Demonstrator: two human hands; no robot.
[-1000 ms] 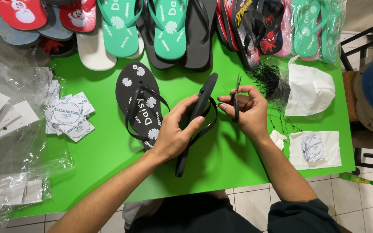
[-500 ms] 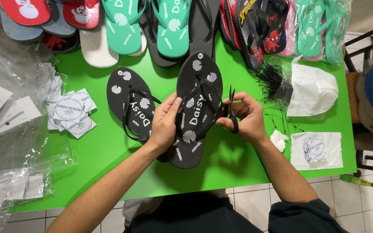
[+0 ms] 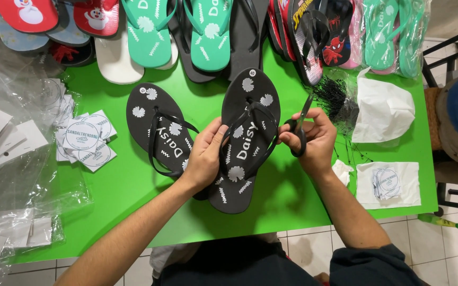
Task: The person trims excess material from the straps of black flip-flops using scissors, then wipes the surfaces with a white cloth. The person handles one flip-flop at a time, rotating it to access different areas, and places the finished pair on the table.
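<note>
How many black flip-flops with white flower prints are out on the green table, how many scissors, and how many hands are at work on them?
Black flower-print flip-flops: 2, one held, one lying flat beside it
Scissors: 1, in the right hand
Hands: 2, the left hand grips the held flip-flop
Total: 5

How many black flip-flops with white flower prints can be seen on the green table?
2. One black flip-flop lies flat on the green table, left of the left hand. The other flip-flop is held by that hand, beside the right hand with scissors. More may be hidden in the stacked row behind.
</note>
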